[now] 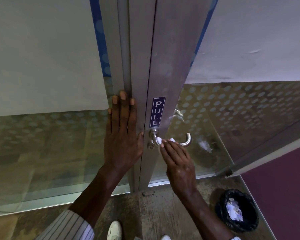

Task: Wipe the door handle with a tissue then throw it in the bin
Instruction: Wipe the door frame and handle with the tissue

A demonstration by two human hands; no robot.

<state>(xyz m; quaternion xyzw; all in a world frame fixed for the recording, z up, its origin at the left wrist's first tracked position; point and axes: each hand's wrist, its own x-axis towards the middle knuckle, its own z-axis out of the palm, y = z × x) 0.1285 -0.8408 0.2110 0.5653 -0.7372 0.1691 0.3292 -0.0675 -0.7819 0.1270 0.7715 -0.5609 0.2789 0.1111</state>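
The right hand (pixel 177 163) is pressing a tissue (pixel 160 140) onto the handle (pixel 184 143), fingers seemingly closed around it; the left hand (pixel 123 135) is lying flat, empty, against the frame (pixel 139 66).

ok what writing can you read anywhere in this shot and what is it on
"PULL" in white capitals, running top to bottom on a dark blue sticker on the metal door stile, just above the door handle.
No other writing can be read; the crumpled paper in the bin shows none that is legible.
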